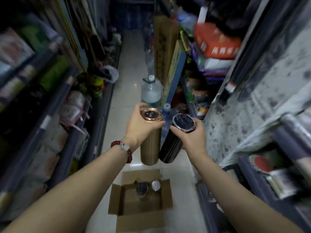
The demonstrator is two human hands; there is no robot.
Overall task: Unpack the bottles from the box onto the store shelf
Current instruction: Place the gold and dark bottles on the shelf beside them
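Note:
My left hand (pixel 139 127) grips a gold bottle (pixel 150 148) with a copper-coloured lid, held upright in mid-air above the aisle. Close beside it, my right hand (pixel 191 133) grips a black bottle (pixel 170 148) with a dark lid, tilted slightly. Both hands hold the bottles near the top. Below on the floor sits an open cardboard box (pixel 117 197) with its flaps spread. Inside it stand a dark-lidded bottle (pixel 142 190) and a white-lidded bottle (pixel 155 185). The store shelf (pixel 252 101) on the right is covered by a patterned sheet.
The aisle is narrow, with packed shelves (pixel 55 105) on the left and shelves of bagged goods (pixel 215 52) at the back right. A large water jug (pixel 151 91) and a tall cardboard sheet (pixel 165 47) stand on the tiled floor ahead.

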